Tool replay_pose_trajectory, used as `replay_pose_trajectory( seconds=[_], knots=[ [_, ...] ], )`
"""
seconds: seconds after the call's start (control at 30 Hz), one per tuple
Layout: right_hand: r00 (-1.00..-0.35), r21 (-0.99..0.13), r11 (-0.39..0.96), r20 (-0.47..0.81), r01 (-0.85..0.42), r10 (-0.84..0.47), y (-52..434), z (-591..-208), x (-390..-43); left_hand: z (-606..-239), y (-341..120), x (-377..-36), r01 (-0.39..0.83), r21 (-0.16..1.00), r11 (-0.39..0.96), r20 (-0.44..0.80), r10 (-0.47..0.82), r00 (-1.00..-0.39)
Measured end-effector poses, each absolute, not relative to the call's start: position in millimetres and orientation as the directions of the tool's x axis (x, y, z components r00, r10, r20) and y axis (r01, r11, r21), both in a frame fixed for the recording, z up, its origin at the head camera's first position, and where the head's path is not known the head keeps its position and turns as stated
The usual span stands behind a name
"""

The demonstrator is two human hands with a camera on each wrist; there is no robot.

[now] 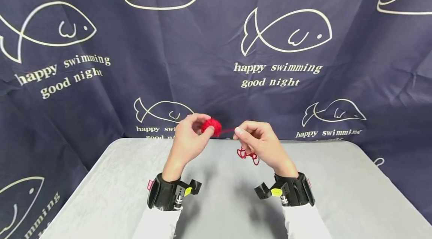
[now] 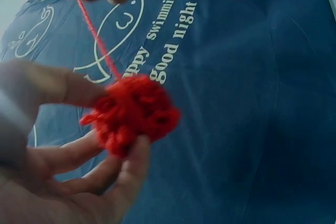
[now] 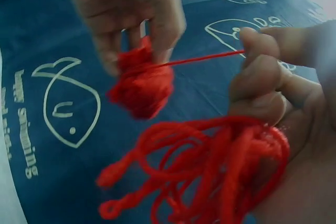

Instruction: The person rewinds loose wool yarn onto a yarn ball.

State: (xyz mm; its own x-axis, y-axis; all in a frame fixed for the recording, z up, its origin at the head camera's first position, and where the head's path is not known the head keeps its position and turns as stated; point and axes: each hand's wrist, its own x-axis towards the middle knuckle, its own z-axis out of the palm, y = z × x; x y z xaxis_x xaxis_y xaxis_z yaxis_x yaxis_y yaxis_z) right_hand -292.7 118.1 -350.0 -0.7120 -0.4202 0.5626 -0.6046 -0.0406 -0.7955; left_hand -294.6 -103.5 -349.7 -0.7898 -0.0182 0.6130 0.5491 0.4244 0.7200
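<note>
A small red yarn ball point(image 1: 212, 126) is pinched between the thumb and fingers of my left hand point(image 1: 189, 139), held above the far edge of the grey table point(image 1: 111, 190). A taut red strand point(image 1: 227, 131) runs from the ball to my right hand point(image 1: 261, 143), which pinches it between thumb and forefinger. Loose red yarn loops point(image 1: 248, 155) hang from under that right hand. The left wrist view shows the ball point(image 2: 134, 114) against the fingertips, with the strand point(image 2: 97, 40) rising to the other hand. In the right wrist view, the loops point(image 3: 210, 171) bunch in the palm beside the ball point(image 3: 142, 87).
A dark blue curtain point(image 1: 216, 44) printed with white fish and words hangs right behind the table and at both sides. Black wrist straps point(image 1: 168, 194) with cameras sit on both white sleeves. The grey tabletop stretches toward me below the hands.
</note>
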Motion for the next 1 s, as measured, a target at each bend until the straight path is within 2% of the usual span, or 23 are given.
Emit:
replay_pose_trajectory(
  seconds=[0.2, 0.3, 0.4, 0.47, 0.63, 0.73, 0.77, 0.87, 1.0],
  knots=[
    [-0.732, -0.792, -0.24, 0.61, -0.561, -0.303, 120.1, -355.9, -293.5, -354.6, -103.9, -290.4, 0.478, 0.764, 0.433, 0.464, 0.146, -0.874],
    [-0.745, -0.772, -0.339, 0.623, -0.538, -0.238, 120.7, -358.2, -294.2, -355.9, -104.1, -288.8, 0.474, 0.797, 0.374, 0.396, 0.27, -0.878],
    [-0.766, -0.756, -0.402, 0.618, -0.517, -0.176, 121.3, -359.9, -296.0, -355.6, -105.5, -287.6, 0.491, 0.833, 0.257, 0.363, 0.415, -0.834],
    [-0.782, -0.758, -0.399, 0.607, -0.516, -0.141, 121.0, -361.2, -298.3, -354.6, -107.0, -286.5, 0.491, 0.861, 0.132, 0.365, 0.511, -0.778],
    [-0.823, -0.818, -0.254, 0.556, -0.516, -0.121, 116.4, -364.5, -303.4, -349.8, -110.0, -281.8, 0.421, 0.884, -0.206, 0.451, 0.618, -0.644],
    [-0.819, -0.844, -0.134, 0.537, -0.52, -0.203, 111.7, -365.7, -304.1, -347.5, -108.6, -280.2, 0.358, 0.841, -0.406, 0.539, 0.571, -0.619],
    [-0.811, -0.845, -0.096, 0.532, -0.526, -0.245, 110.0, -365.9, -303.9, -346.6, -107.3, -279.9, 0.327, 0.822, -0.467, 0.558, 0.539, -0.632],
    [-0.756, -0.82, 0.005, 0.525, -0.572, -0.39, 105.0, -364.9, -302.3, -343.3, -101.9, -280.1, 0.282, 0.748, -0.6, 0.589, 0.405, -0.7],
    [-0.699, -0.783, 0.101, 0.479, -0.614, -0.531, 99.5, -360.8, -297.4, -337.8, -94.6, -283.2, 0.322, 0.67, -0.669, 0.555, 0.164, -0.815]
  ],
)
